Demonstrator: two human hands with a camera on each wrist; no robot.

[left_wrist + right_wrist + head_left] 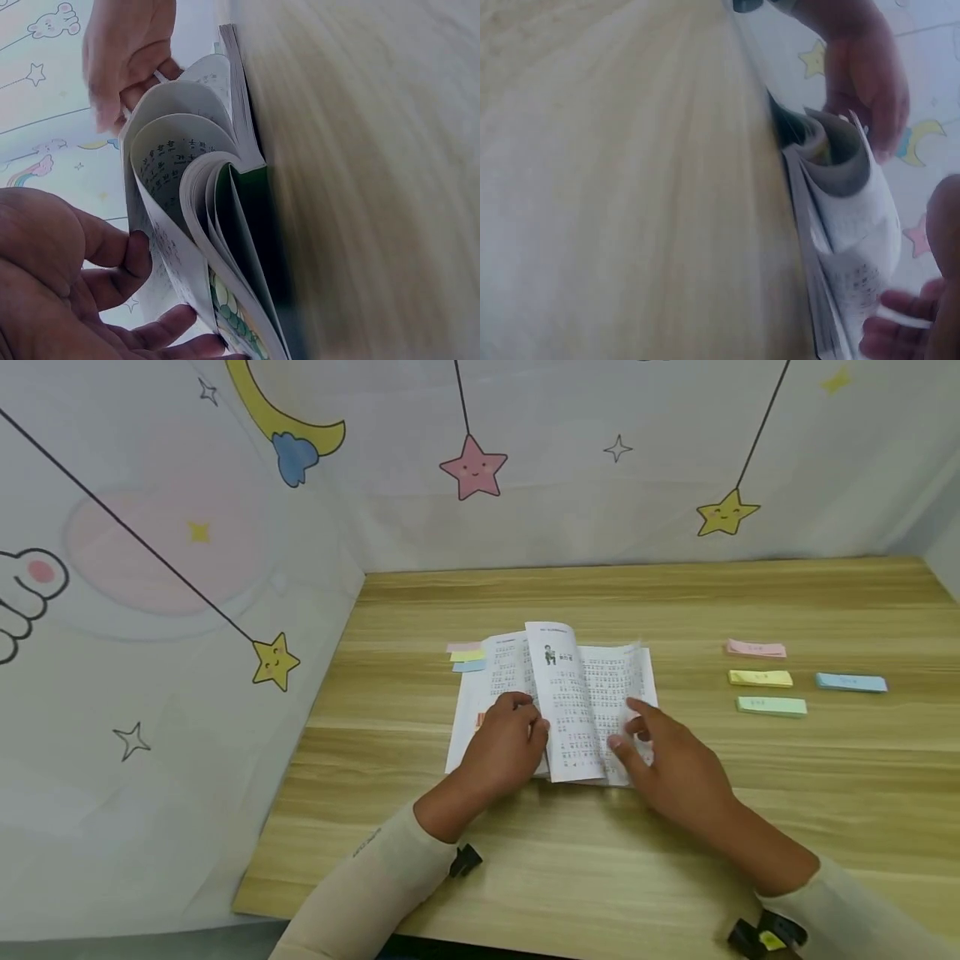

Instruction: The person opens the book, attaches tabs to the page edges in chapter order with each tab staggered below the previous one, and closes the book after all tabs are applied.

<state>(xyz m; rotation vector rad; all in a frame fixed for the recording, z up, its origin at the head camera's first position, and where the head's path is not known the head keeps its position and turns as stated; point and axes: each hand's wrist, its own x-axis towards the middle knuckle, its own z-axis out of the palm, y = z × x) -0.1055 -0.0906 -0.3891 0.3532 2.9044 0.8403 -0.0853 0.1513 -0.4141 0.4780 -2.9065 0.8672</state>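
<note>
An open book [576, 710] with printed pages lies on the wooden table, one leaf standing raised and curved near its middle. My left hand [506, 735] is over the left page, its curled fingers at the raised leaf's edge. In the left wrist view, the left hand [97, 277] holds the curving pages [169, 161] from the side. My right hand [678, 768] lies over the right page, thumb and forefinger apart. In the right wrist view, the right hand's fingers [904, 311] are beside the bowed page [859, 240]; whether they touch it is blurred.
Pink [467, 647], yellow [468, 656] and blue tabs [468, 666] stick out from the book's upper left. Pink [756, 649], yellow [761, 678], green [772, 706] and blue paper strips [851, 682] lie to the right. A printed curtain [562, 527] hangs behind the table [600, 860].
</note>
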